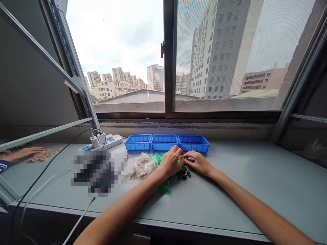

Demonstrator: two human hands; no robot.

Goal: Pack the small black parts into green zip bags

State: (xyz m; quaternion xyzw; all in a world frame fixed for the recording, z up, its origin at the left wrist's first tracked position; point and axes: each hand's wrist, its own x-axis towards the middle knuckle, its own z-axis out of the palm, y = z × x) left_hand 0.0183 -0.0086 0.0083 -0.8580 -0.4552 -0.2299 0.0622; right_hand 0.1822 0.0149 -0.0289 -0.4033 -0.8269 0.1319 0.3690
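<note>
My left hand (171, 160) is closed in a pinch just in front of the blue bins. Against its fingertips come the bent, closed fingers of my right hand (198, 162); whatever lies between them is too small to make out. Beneath the hands sits a small pile of black parts (183, 174), partly covered by my fingers. A green plastic bag or netting (165, 188) spreads under my left hand and wrist. To its left lies a heap of small clear bags (144, 165) with pale contents.
Three blue bins stand in a row behind my hands: left (138, 146), middle (165, 146) and right (193, 147). A white power strip (112, 142) with plugs, cables and a blurred dark object are at left. Beyond a metal frame, another person's hand (32, 150) rests by small tan pieces (43, 156).
</note>
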